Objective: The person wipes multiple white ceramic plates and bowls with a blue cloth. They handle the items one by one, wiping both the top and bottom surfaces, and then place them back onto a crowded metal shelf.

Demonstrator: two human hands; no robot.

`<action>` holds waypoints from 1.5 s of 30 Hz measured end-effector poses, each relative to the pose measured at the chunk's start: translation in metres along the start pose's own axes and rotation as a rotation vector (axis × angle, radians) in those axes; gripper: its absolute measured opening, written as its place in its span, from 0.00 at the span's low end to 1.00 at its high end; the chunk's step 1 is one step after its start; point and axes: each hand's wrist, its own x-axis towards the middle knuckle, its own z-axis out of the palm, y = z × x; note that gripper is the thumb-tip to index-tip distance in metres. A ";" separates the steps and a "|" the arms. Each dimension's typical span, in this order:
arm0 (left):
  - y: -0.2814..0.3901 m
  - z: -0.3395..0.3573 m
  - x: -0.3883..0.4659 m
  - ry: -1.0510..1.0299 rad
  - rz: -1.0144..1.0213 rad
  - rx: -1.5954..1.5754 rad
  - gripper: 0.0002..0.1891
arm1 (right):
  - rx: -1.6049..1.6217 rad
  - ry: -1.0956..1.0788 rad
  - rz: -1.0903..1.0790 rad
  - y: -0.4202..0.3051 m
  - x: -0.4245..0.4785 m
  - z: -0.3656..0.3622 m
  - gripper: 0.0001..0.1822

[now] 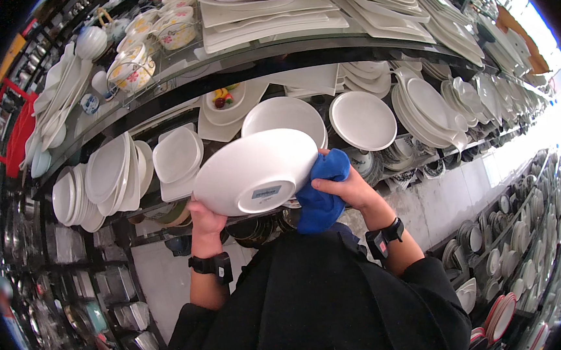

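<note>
A large white ceramic bowl (246,167) is held up before me, tilted so that its underside and foot ring face me. A grey label with writing sits inside the ring. My left hand (205,215) grips the bowl's left edge, its fingers mostly hidden behind. At the right edge, my right hand (344,185) holds a blue cloth (322,206), which lies against the bowl and hangs down below it. Just behind the bowl, a round white plate (283,114) rests on the lower shelf, with another round white plate (362,120) to its right.
A glass shelf edge (272,58) runs above the bowl. Stacked rectangular white plates (270,24) and floral canisters (131,71) stand on it. Plate stacks (109,174) line the lower shelf at left. Behind me at right is another dish rack (509,242); tiled floor (438,203) lies between.
</note>
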 end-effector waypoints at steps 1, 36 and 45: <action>-0.001 0.002 0.000 0.064 -0.002 -0.039 0.55 | -0.006 0.008 -0.033 0.001 -0.002 0.000 0.40; -0.143 0.170 0.069 -0.097 -0.559 -0.094 0.32 | -0.370 0.740 -0.292 0.035 -0.138 -0.175 0.23; -0.201 0.214 0.092 0.035 -0.419 0.053 0.26 | 0.492 0.358 -0.010 0.022 -0.128 -0.229 0.33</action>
